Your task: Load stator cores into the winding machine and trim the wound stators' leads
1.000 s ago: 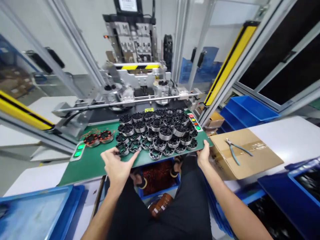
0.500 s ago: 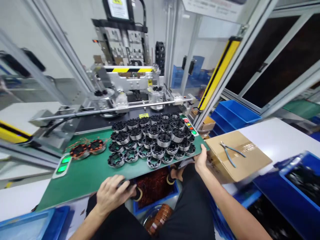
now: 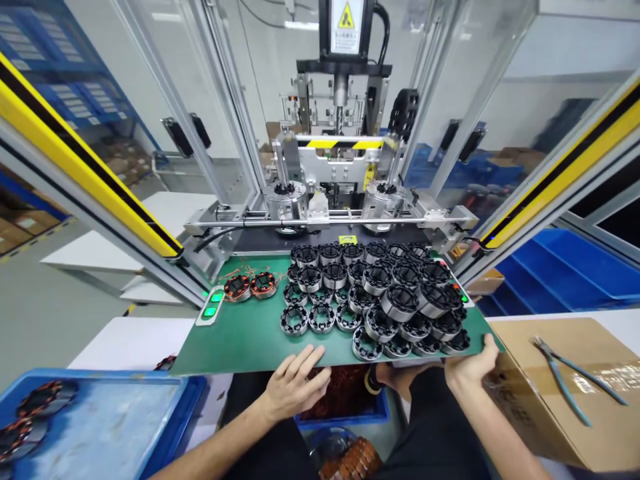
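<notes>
My left hand (image 3: 299, 385) is at the front edge of the green tabletop (image 3: 225, 347), fingers stretched out and holding nothing. At the right front corner, my right hand (image 3: 470, 367) grips the tabletop's edge, thumb on top and the other fingers underneath. Several unwound motor stators (image 3: 321, 319), steel rings with black insulators, stand in rows and are stacked higher toward the right. Two stators wound with copper wire (image 3: 250, 287) lie apart from them on the left, loose wire ends trailing behind.
Behind the tabletop stands a winding machine (image 3: 340, 160) with two round fixtures, framed by yellow light curtains (image 3: 90, 160). A blue tray (image 3: 125, 420) with wound stators is at lower left. Pliers (image 3: 563, 380) lie on a cardboard box (image 3: 530, 413) at right. Below sits a blue bin (image 3: 385, 408).
The view has swung left, showing the blue tray's wound stators. My left hand has come up to the tabletop's edge with fingers extended. My right hand stays at the right corner.
</notes>
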`<action>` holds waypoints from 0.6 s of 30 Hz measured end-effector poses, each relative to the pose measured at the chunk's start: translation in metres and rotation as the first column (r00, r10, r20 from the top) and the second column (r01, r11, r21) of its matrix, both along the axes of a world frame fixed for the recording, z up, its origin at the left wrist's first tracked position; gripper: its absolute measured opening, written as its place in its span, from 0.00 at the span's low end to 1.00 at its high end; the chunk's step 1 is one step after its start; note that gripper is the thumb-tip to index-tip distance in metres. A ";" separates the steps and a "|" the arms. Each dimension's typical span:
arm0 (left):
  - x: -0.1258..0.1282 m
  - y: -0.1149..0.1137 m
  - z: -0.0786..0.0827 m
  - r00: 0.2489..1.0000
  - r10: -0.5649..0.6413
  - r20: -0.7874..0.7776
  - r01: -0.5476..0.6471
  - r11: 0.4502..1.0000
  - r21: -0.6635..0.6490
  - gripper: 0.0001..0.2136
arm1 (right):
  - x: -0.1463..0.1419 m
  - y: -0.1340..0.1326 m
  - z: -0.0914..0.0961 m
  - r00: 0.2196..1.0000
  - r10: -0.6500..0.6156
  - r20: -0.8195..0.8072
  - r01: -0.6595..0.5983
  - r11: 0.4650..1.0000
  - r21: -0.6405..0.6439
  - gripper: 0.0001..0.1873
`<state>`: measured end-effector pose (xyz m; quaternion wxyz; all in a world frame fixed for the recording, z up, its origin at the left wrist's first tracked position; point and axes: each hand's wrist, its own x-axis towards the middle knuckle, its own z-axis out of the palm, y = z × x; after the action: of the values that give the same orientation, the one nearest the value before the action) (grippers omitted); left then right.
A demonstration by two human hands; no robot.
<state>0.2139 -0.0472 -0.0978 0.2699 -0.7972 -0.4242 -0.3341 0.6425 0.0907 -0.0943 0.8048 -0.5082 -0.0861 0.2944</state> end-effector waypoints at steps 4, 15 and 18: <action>-0.001 0.001 -0.002 1.000 -0.004 0.012 0.004 1.000 0.005 0.08 | 0.000 -0.002 0.001 0.999 -0.023 0.031 0.024 0.998 -0.055 0.28; -0.008 0.003 -0.016 0.998 -0.061 -0.003 0.061 0.998 0.010 0.08 | 0.017 -0.003 -0.011 0.999 0.000 -0.041 -0.003 0.996 -0.085 0.22; -0.010 0.001 -0.022 0.998 -0.055 -0.024 0.055 0.998 -0.014 0.11 | 0.016 -0.002 -0.009 0.998 -0.029 -0.061 0.023 0.995 -0.095 0.19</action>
<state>0.2042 -0.0459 -0.1198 0.2603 -0.8144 -0.4011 -0.3287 0.6589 0.0884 -0.1033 0.7859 -0.5374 -0.0401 0.3033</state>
